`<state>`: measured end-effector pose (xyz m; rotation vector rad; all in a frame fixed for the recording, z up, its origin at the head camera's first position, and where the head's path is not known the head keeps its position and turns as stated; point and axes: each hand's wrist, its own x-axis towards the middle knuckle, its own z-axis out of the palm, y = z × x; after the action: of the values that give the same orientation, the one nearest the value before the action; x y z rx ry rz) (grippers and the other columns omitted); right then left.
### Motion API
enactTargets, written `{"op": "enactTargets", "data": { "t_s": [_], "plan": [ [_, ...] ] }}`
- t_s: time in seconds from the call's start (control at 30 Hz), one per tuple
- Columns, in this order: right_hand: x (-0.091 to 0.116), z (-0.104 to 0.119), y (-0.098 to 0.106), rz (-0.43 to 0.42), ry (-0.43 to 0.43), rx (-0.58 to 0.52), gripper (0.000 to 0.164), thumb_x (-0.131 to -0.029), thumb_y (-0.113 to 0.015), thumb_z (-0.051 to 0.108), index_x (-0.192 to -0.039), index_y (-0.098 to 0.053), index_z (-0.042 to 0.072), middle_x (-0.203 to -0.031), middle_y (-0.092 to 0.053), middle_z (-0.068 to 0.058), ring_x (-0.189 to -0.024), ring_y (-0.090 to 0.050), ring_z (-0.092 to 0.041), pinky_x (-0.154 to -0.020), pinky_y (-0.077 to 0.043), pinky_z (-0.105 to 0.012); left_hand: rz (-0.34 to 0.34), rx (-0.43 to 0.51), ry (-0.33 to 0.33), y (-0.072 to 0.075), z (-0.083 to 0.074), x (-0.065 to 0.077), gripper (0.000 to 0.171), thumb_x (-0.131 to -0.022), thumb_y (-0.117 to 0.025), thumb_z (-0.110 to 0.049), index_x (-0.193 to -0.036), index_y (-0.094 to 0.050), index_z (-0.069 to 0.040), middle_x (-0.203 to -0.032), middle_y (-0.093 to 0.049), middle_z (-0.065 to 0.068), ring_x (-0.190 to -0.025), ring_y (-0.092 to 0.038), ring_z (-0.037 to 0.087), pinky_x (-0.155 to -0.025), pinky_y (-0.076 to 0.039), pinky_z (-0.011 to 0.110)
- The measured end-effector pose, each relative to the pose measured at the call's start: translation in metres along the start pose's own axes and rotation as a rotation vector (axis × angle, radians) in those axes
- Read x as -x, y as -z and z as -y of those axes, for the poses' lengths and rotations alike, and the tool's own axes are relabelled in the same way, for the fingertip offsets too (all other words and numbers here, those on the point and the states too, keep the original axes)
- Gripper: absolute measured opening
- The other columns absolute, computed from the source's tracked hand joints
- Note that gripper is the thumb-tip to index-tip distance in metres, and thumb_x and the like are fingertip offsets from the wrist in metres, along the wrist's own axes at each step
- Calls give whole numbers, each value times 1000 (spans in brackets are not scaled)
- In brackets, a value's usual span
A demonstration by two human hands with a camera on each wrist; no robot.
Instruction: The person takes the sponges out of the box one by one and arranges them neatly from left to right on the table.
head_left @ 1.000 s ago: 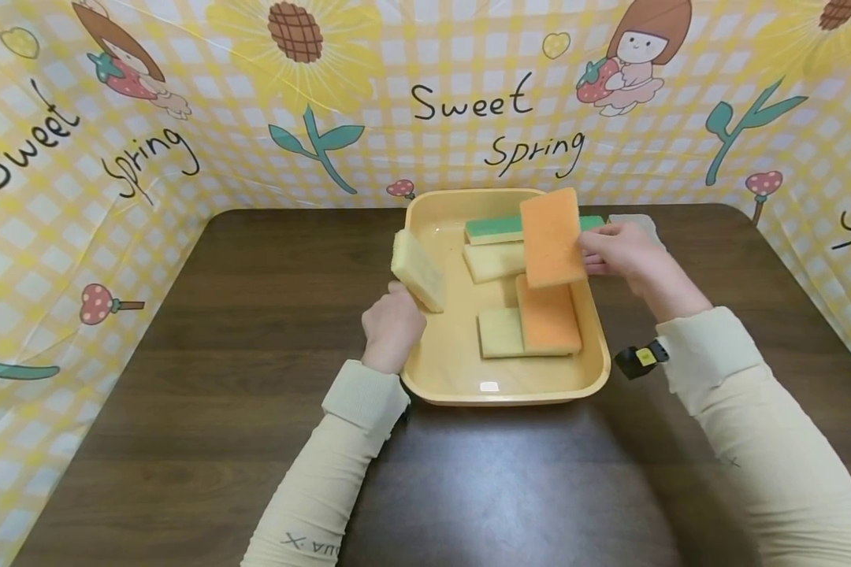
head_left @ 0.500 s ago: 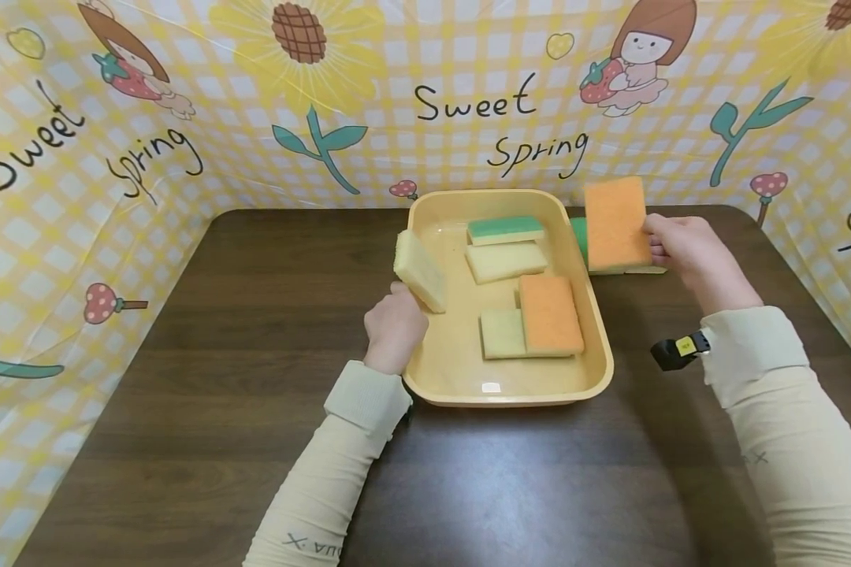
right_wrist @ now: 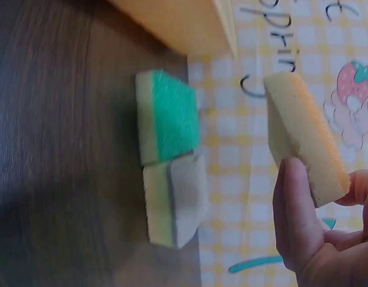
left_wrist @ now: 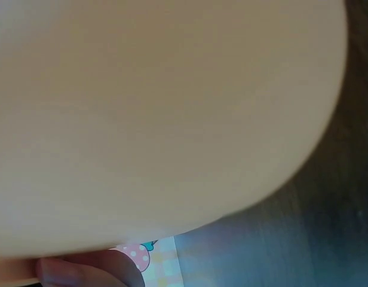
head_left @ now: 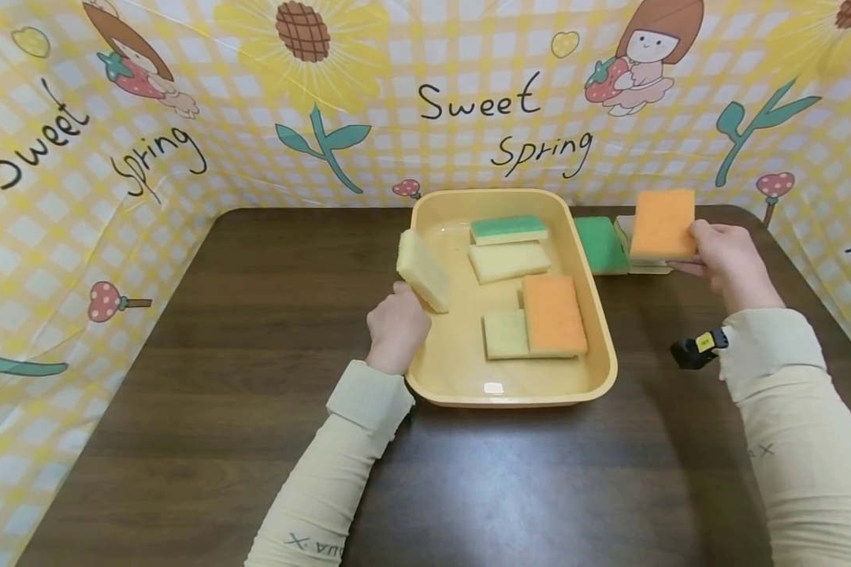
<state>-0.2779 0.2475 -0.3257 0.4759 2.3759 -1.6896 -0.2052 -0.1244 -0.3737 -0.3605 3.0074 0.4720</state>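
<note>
My left hand (head_left: 399,327) grips the left rim of a pale yellow plastic tray (head_left: 510,394); the left wrist view is mostly filled by the tray's outer wall (left_wrist: 172,119). Just past that hand, a cream sponge (head_left: 423,272) leans slantwise on the rim. Behind the tray's right side, my right hand (head_left: 733,256) pinches an orange-faced sponge (head_left: 663,224) by its right edge. Its cream side and orange layer show in the right wrist view, between thumb and fingers. Below it on the table lie a green-faced sponge (head_left: 601,246) and a grey-faced sponge (right_wrist: 187,185), end to end.
Inside the tray are a green-topped sponge (head_left: 509,228), a cream one (head_left: 509,261), and an orange one (head_left: 555,315) overlapping a pale one (head_left: 506,335). A checked cloth wall (head_left: 468,165) rises at the table's back edge.
My right hand has carried the orange-faced sponge from above the tray rightward, past the rim, and lowered it over the sponges on the table. My left hand has stayed at the tray's rim.
</note>
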Motion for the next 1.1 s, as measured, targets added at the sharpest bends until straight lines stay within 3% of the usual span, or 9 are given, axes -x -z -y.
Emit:
{"op": "enactTargets", "data": {
  "t_s": [0.2,0.43,0.57,0.67,0.73,0.8,0.97,1.1],
  "plan": [
    [-6,-10,14,9,-40,-127,69,-99,-30,30,-150,0,-4,-109,-41,-5,-64,-58,7,-70,-52,-11,-19,7,-5,0,0,1,17,-92,-45,-10,-102,-51,2,-89,-69,22,-82,-69,35,-70,-54,49],
    [-10,-19,23,-13,-71,-275,68,-98,-36,25,-151,-3,0,-109,-41,3,-67,-54,6,-72,-52,-11,-19,-3,-2,0,0,2,18,-92,-46,-11,-103,-51,2,-89,-69,22,-82,-69,35,-70,-55,48],
    [-10,-24,28,-57,-107,-316,61,-96,-41,23,-151,-17,8,-109,-43,5,-67,-56,6,-71,-53,-11,-7,-3,1,1,-1,2,19,-93,-46,-12,-104,-51,2,-90,-68,21,-82,-69,35,-70,-55,48],
    [-10,-29,32,-92,-100,-363,37,-95,-46,19,-131,-41,11,-96,-50,7,-65,-59,5,-70,-53,-12,-4,-3,3,1,-2,2,20,-92,-46,-12,-104,-51,2,-90,-68,21,-82,-69,35,-70,-54,48],
    [-10,-32,34,-118,-91,-416,19,-93,-49,14,-111,-46,7,-84,-53,7,-64,-60,3,-68,-54,-14,-9,-3,2,1,-2,2,19,-92,-46,-12,-104,-51,2,-90,-68,21,-82,-69,35,-69,-54,48],
    [-11,-34,37,-147,-92,-463,10,-92,-50,10,-100,-47,6,-73,-52,7,-62,-60,3,-67,-54,-14,-13,-4,0,1,-2,2,19,-91,-46,-12,-103,-51,2,-89,-69,21,-82,-69,35,-69,-54,48],
    [-14,-37,41,-241,-121,-619,5,-88,-51,1,-91,-49,6,-78,-51,4,-58,-61,0,-62,-55,-16,-14,-6,3,1,-1,1,19,-92,-46,-12,-104,-51,2,-91,-69,22,-83,-69,35,-70,-54,49],
    [-16,-40,42,-312,-142,-718,11,-87,-50,-4,-81,-53,5,-72,-52,2,-53,-60,-5,-54,-54,-19,-21,-10,8,1,-1,1,19,-92,-47,-12,-104,-52,2,-90,-69,22,-83,-69,35,-70,-54,49]
  ]
}}
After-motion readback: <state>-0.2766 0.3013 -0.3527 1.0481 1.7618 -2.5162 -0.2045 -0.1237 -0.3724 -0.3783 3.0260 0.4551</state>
